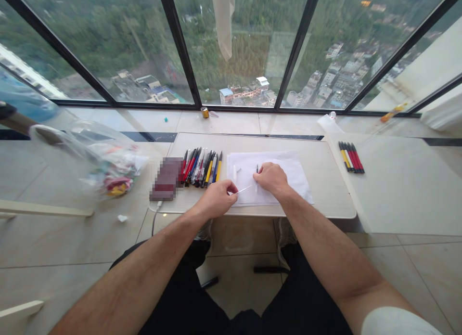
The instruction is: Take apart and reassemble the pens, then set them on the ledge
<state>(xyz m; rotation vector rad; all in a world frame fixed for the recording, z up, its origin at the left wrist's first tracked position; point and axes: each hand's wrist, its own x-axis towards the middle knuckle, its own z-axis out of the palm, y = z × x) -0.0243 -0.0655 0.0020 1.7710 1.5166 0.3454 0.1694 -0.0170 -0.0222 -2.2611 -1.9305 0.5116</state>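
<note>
My left hand is closed, pinching a thin whitish pen refill that points right over the white paper. Just to its right, my right hand is closed in a pinch too. Between its fingertips stands a small slim pen part with a dark tip; its lower portion is mostly hidden by the fingers. A translucent pen barrel lies on the paper above my left hand, with a small pale piece beside it. Left of the paper lies a row of pens in red, black, yellow, blue and clear.
A blurred dark-red slab with a white cable sits on the table's left side. Several red, black and yellow pens lie on a white board at right. A plastic bag stands at left; windows rise behind.
</note>
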